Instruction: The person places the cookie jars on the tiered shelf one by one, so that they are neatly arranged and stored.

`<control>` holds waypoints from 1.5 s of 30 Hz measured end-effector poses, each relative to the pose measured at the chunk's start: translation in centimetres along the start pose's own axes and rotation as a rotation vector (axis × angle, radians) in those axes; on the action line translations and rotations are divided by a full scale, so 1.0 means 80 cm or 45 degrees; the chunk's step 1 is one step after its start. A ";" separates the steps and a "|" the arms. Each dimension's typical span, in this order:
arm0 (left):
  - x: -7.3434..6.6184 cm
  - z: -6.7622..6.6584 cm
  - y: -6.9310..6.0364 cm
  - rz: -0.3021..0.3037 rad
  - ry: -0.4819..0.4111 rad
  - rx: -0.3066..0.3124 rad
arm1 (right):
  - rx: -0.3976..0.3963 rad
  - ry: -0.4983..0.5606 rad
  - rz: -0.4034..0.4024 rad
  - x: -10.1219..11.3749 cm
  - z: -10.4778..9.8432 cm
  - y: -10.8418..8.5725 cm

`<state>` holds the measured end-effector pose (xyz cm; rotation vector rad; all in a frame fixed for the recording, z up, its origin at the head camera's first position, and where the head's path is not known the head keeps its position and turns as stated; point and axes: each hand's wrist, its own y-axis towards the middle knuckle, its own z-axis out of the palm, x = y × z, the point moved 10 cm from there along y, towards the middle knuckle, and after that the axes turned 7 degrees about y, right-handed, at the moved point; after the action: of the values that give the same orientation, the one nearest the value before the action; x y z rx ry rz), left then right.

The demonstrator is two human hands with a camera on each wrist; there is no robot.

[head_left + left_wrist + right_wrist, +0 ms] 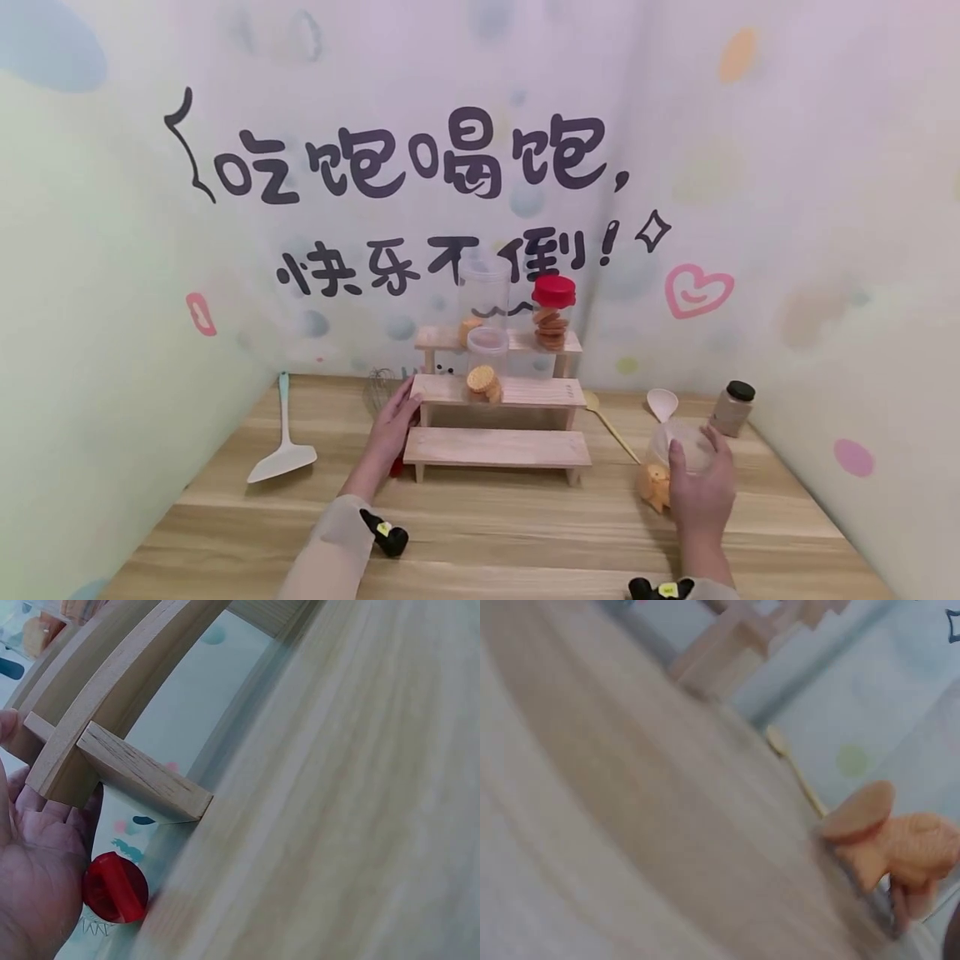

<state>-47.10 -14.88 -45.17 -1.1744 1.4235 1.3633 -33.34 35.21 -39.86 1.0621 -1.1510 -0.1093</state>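
Note:
A three-tier wooden display stand [498, 447] stands mid-table. My left hand [392, 425] grips its left end by the middle tier; in the left wrist view the thumb and fingers [45, 825] are around the end of the boards. Beside that hand is a red round thing with a raised ridge [116, 889]. My right hand [705, 487] holds a clear jar [667, 442] at the right, with orange fish-shaped biscuits [919, 847] low in it. On the stand are a jar with round biscuits [483, 382], a tall clear jar [483, 292] and a red-lidded biscuit jar [553, 315].
At the left lies a white spatula [283, 458] with a blue handle. A whisk [381, 390] is behind my left hand. Right of the stand are a yellow spoon [611, 425], a white spoon [662, 403] and a black-lidded jar [733, 410]. A printed wall [375, 67] closes the back.

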 end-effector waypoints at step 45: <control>-0.001 -0.001 -0.003 -0.006 0.015 0.025 | 0.331 0.004 0.247 -0.038 0.058 -0.021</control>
<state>-46.84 -14.96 -45.16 -1.1743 1.4385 1.3388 -37.62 33.17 -43.12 1.1701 -1.2830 0.1997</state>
